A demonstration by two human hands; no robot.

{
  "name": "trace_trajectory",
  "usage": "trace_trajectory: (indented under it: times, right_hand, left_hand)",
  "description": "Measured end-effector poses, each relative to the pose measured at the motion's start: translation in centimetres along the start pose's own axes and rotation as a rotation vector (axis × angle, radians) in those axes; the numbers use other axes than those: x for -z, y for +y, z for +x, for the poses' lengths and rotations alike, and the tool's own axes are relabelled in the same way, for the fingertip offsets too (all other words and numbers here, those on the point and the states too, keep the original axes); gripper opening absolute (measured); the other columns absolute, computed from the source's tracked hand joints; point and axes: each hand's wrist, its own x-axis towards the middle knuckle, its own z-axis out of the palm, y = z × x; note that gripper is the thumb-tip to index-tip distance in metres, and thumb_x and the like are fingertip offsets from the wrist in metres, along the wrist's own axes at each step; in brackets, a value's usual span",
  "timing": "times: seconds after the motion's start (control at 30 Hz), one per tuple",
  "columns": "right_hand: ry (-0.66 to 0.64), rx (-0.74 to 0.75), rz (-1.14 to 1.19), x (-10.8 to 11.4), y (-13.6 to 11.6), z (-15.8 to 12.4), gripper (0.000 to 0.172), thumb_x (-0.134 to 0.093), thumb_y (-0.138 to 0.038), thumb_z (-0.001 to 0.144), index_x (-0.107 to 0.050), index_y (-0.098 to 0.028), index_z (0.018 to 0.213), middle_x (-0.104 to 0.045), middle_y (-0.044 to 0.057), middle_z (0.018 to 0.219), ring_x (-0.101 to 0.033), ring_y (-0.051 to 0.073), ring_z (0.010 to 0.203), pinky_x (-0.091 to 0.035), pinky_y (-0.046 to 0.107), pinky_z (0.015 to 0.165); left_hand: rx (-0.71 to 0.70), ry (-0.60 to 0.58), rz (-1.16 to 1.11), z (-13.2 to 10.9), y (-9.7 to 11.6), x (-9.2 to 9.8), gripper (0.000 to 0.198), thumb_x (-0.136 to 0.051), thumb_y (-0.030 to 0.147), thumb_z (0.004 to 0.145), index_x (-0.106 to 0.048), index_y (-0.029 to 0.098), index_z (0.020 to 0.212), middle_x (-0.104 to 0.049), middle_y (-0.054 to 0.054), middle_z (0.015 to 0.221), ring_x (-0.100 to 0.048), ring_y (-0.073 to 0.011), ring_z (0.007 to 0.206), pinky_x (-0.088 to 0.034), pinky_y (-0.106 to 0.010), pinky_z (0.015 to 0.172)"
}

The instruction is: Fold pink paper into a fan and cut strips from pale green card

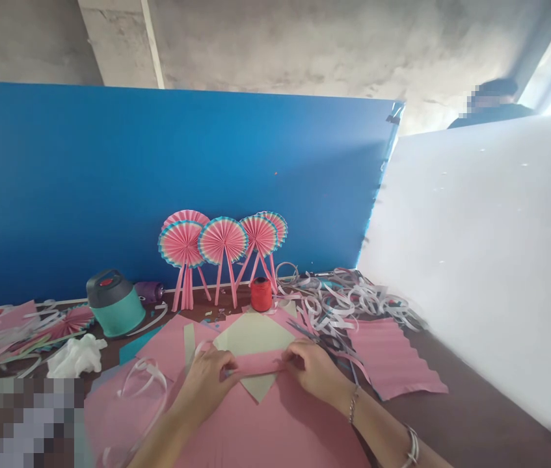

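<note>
Between my two hands stretches a narrow folded strip of pink paper [261,363]. My left hand [211,372] pinches its left end, and my right hand [307,365] pinches the right end. Under the strip lies a pale green paper sheet [250,335], turned cornerwise on a large pink sheet [265,435]. Just beyond stands a red spool of thread [261,295]. A pair of scissors [311,333] rests beside my right hand, partly hidden among paper strips.
Several round pink paper fans [223,240] lean against the blue partition [109,175]. Curled paper strips [348,299] heap at the back right, near a creased pink sheet [395,357]. To the left are a teal container [116,309] and crumpled white tissue [76,356]. A person [497,104] is behind the white partition [494,260].
</note>
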Motion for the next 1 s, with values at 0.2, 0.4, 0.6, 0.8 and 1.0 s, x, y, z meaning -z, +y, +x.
trace_trajectory:
  times: [0.2,0.4,0.6,0.8,1.0]
  right_hand:
    - [-0.015,-0.050,-0.002,-0.2,0.5,0.2,0.020,-0.050,-0.011,0.072,-0.068,-0.020,0.073,-0.070,0.004,0.076,-0.061,0.019,0.074,-0.043,0.029,0.070]
    - [-0.034,-0.095,0.002,-0.4,0.4,0.4,0.022,-0.048,-0.010,0.071,-0.068,-0.019,0.073,-0.070,0.004,0.075,-0.061,0.018,0.070,-0.041,0.026,0.064]
    - [-0.018,-0.120,-0.057,-0.7,0.3,0.5,0.020,-0.049,-0.010,0.069,-0.066,-0.018,0.073,-0.068,0.004,0.072,-0.059,0.017,0.068,-0.038,0.025,0.060]
    - [-0.023,-0.172,-0.057,-0.9,0.3,0.6,0.016,-0.049,-0.009,0.069,-0.062,-0.018,0.074,-0.067,0.003,0.071,-0.059,0.016,0.067,-0.037,0.023,0.060]
    - [-0.070,-0.197,-0.069,-0.9,0.3,0.9,0.015,-0.049,-0.008,0.069,-0.060,-0.018,0.073,-0.066,0.003,0.074,-0.059,0.015,0.069,-0.036,0.022,0.061]
  left_hand:
    - [0.050,-0.016,-0.064,0.3,-0.9,-0.5,0.018,-0.048,0.029,0.077,-0.066,0.026,0.075,-0.069,0.001,0.079,-0.058,-0.0175,0.073,-0.040,-0.032,0.073]
    - [0.116,0.002,-0.056,0.3,-1.0,-1.0,0.019,-0.047,0.023,0.077,-0.065,0.025,0.073,-0.068,0.001,0.075,-0.059,-0.0179,0.075,-0.040,-0.032,0.073]
    - [0.172,0.031,0.002,0.2,-0.6,-1.3,0.020,-0.046,0.023,0.077,-0.065,0.025,0.071,-0.066,0.000,0.072,-0.058,-0.0185,0.075,-0.036,-0.033,0.074]
    - [0.194,0.007,0.053,0.4,-0.2,-1.1,0.018,-0.046,0.022,0.076,-0.064,0.023,0.073,-0.065,0.000,0.070,-0.058,-0.0196,0.076,-0.035,-0.033,0.074]
    - [0.236,-0.034,0.072,0.7,0.3,-0.7,0.016,-0.045,0.018,0.076,-0.061,0.022,0.075,-0.064,0.000,0.070,-0.058,-0.0186,0.076,-0.034,-0.031,0.075]
